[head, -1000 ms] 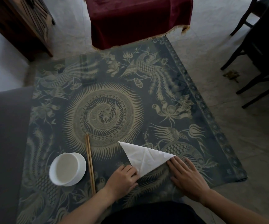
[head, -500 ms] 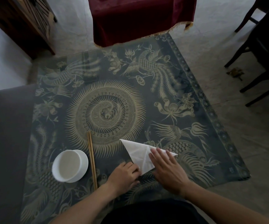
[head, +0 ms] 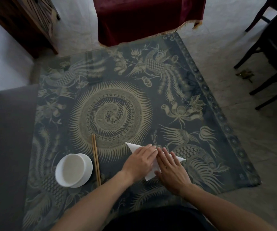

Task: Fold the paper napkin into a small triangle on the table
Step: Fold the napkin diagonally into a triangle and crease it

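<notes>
Head view: the white napkin (head: 151, 175), folded to a triangle, lies on the patterned table (head: 176, 104) near its front edge. The left hand (head: 140, 161) and right hand (head: 171, 170) lie side by side on it, fingers straight, pressing it flat. Left of them lie chopsticks (head: 96, 160) beside a white bowl (head: 73, 170).

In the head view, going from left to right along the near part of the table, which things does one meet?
White bowl → chopsticks → left hand → right hand, both hands lying flat on the white napkin.
</notes>
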Available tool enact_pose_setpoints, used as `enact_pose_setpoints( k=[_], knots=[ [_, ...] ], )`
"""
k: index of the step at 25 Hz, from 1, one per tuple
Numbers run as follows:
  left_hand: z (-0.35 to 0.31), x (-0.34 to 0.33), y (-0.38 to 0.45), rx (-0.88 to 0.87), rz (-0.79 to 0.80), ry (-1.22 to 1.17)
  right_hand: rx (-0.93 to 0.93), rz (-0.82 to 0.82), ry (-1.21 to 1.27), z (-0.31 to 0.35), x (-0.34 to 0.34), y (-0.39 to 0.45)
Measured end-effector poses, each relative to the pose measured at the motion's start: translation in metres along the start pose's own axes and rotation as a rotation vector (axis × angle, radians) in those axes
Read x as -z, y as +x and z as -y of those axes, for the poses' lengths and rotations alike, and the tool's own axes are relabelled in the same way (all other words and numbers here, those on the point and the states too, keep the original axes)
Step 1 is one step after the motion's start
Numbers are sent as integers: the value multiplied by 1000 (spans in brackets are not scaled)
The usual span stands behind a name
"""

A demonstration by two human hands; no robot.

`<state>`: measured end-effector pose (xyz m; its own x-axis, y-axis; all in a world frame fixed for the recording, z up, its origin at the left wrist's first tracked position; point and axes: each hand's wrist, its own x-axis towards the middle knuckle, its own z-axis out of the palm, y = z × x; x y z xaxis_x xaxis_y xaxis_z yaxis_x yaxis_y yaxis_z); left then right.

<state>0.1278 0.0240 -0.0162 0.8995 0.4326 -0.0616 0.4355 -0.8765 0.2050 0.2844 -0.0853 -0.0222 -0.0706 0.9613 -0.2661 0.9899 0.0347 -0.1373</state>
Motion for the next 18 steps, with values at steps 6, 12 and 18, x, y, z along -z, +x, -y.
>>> enact_pose_setpoints(
  k=[6,12,18],
  knots=[
    [0,-26,-13,74,246,38,13,60,22,-3,-12,0],
    [8,-30,-18,108,277,-2,30,57,26,-7,-15,0],
    [42,-26,-40,250,273,-21,25,69,38,-14,-20,-4]
  ],
)
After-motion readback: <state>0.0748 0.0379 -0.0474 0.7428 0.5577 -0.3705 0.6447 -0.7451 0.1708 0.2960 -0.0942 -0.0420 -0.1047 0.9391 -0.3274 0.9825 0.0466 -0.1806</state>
